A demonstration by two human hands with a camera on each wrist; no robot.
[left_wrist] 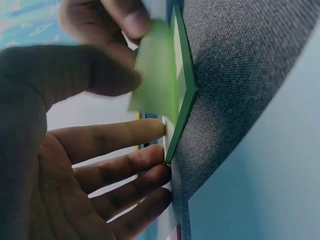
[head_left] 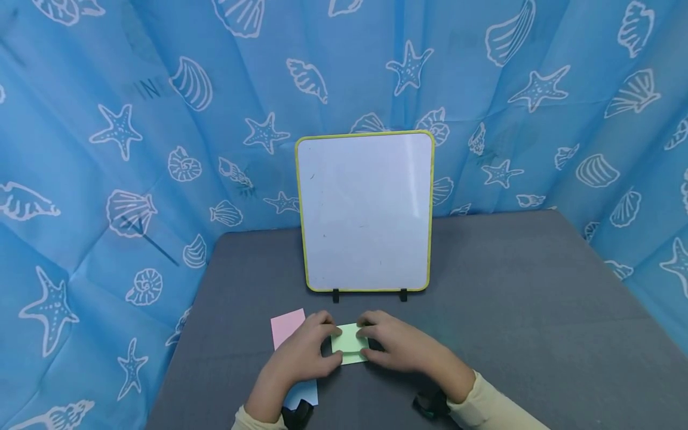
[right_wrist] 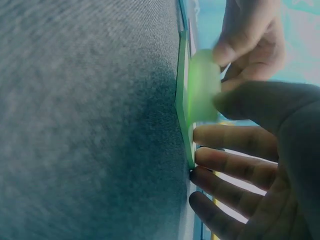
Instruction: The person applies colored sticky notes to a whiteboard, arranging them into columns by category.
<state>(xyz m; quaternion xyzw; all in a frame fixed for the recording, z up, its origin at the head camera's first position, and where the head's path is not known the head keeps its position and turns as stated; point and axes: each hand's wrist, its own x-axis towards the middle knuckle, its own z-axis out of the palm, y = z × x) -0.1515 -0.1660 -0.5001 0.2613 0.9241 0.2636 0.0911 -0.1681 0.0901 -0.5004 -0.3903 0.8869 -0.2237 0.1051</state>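
A light green sticky note pad (head_left: 353,359) lies on the grey table between both hands. Its top sheet (head_left: 349,339) is bent up along the near edge, and in the left wrist view this lifted sheet (left_wrist: 152,75) curves away from the pad. My left hand (head_left: 306,349) grips the pad's left side, thumb on the raised sheet and fingertips at the far edge. On the other side, my right hand (head_left: 398,343) holds it likewise; the right wrist view shows its thumb against the sheet (right_wrist: 204,87), its other fingers spread along the pad's far edge.
A pink paper (head_left: 287,327) lies left of the left hand, and a blue paper (head_left: 303,393) sits partly under that wrist. Behind the hands a yellow-framed whiteboard (head_left: 366,215) stands on black feet (head_left: 335,295). A blue shell-patterned curtain (head_left: 231,101) surrounds the table.
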